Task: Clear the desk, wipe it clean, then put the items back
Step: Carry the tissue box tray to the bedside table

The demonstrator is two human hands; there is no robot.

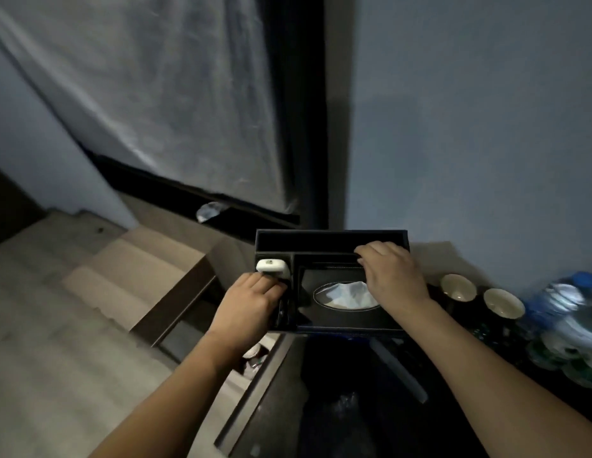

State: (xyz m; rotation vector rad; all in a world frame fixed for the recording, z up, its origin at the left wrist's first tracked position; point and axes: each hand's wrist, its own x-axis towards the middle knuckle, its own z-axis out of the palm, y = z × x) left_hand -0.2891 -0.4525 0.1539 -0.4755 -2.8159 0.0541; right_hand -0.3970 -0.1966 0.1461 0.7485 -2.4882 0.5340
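A black leather organiser box (331, 238) with a tissue slot sits in the middle, white tissue (349, 294) poking from its oval opening. My left hand (248, 304) grips the box's left side, fingers curled into the narrow compartment beside a white remote (271, 267) that stands in it. My right hand (390, 271) grips the inner divider wall at the upper right, fingers curled over its edge. The box appears to be above the dark desk (281, 385).
Two dark cups with pale insides (458, 287) (502, 304) stand to the right of the box. Plastic water bottles (569, 322) lie at the far right. A cardboard box (139, 269) sits on the floor to the left. A wall and a curtain rise behind.
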